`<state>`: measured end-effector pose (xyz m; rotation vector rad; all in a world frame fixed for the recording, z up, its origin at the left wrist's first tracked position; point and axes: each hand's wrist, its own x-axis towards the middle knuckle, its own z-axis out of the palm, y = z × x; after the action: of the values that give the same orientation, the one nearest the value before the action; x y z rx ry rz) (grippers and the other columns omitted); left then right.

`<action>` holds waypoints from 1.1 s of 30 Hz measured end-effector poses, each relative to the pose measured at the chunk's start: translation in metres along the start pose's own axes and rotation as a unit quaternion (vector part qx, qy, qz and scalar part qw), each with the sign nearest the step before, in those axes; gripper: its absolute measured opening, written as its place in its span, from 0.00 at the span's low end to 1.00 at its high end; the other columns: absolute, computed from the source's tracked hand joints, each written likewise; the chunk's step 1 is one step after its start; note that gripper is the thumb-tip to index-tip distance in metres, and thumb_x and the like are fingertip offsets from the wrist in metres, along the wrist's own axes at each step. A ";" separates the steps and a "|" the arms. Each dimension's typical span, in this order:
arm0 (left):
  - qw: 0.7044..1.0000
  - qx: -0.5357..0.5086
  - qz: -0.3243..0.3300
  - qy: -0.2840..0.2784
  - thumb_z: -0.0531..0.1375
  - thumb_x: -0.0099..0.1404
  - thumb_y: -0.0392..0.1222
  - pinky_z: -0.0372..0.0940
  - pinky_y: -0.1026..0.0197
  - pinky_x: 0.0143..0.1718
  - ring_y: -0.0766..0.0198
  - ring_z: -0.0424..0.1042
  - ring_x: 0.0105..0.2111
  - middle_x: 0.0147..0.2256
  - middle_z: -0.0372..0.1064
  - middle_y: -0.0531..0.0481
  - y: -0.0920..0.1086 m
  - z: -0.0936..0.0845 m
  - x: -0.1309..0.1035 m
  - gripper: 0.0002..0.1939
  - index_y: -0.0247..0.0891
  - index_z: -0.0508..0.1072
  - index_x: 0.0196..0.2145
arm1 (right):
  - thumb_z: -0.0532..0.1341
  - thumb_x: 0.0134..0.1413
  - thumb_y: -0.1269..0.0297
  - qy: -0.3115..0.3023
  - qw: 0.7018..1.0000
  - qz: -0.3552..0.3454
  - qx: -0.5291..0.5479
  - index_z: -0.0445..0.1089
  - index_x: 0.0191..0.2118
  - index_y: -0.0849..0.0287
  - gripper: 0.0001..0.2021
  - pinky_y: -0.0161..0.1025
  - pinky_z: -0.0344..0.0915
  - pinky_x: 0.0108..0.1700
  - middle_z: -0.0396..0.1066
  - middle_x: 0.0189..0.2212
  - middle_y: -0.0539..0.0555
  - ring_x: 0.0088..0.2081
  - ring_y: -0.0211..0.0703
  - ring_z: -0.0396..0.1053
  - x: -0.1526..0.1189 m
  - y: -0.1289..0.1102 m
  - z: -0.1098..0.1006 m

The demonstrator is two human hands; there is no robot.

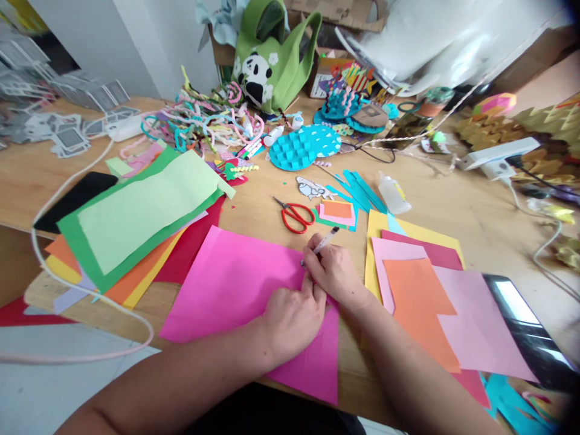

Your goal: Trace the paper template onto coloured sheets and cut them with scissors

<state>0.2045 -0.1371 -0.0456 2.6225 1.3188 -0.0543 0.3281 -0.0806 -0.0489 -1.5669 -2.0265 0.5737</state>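
A bright pink sheet of paper (244, 272) lies at a slant on the table in front of me. My right hand (333, 269) is closed around a white pen with a dark end (327, 239), its lower tip near the sheet's upper right edge. Right beside it, my left hand (294, 317) rests on the pink sheet, with a finger or two stretched toward the pen tip and the others bent. Whether anything small lies under those fingers is hidden. Red-handled scissors (295, 215) lie just beyond the sheet, next to small stacked paper pieces (338, 209).
Green and other coloured papers (149, 211) are piled at left; yellow, pink and orange sheets (421, 302) lie at right, beside a dark glossy device (521, 326). Farther back are a glue bottle (393, 194), blue strips (360, 190), pipe cleaners (199, 121) and a green panda bag (272, 66). A white cable (40, 254) loops at left.
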 end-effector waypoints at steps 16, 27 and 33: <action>0.999 0.037 0.006 0.009 0.43 0.70 0.43 0.67 0.57 0.24 0.57 0.75 0.27 0.56 0.60 0.27 -0.002 -0.008 -0.001 0.18 0.32 0.64 0.50 | 0.57 0.56 0.61 0.210 0.956 0.067 0.194 0.59 0.26 0.56 0.10 0.32 0.53 0.19 0.58 0.16 0.44 0.17 0.33 0.56 -0.002 -0.017 -0.022; 0.997 -0.021 0.058 -0.055 0.49 0.59 0.30 0.67 0.56 0.29 0.51 0.75 0.32 0.34 0.73 0.40 -0.021 -0.052 0.015 0.21 0.32 0.60 0.52 | 0.63 0.51 0.59 0.290 0.902 0.101 0.303 0.61 0.27 0.57 0.11 0.32 0.55 0.18 0.60 0.16 0.44 0.16 0.33 0.59 -0.030 -0.011 -0.054; 0.978 -0.040 0.065 -0.196 0.51 0.59 0.31 0.66 0.59 0.32 0.54 0.74 0.37 0.41 0.72 0.38 -0.040 -0.079 0.049 0.21 0.34 0.61 0.51 | 0.62 0.52 0.58 0.245 0.932 0.113 0.243 0.63 0.28 0.57 0.11 0.32 0.56 0.19 0.61 0.16 0.45 0.17 0.34 0.60 -0.065 0.002 -0.046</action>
<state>0.1977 -0.0591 0.0190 2.4548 0.9928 -0.4635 0.3716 -0.1416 -0.0237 -1.4565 -1.2277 0.6321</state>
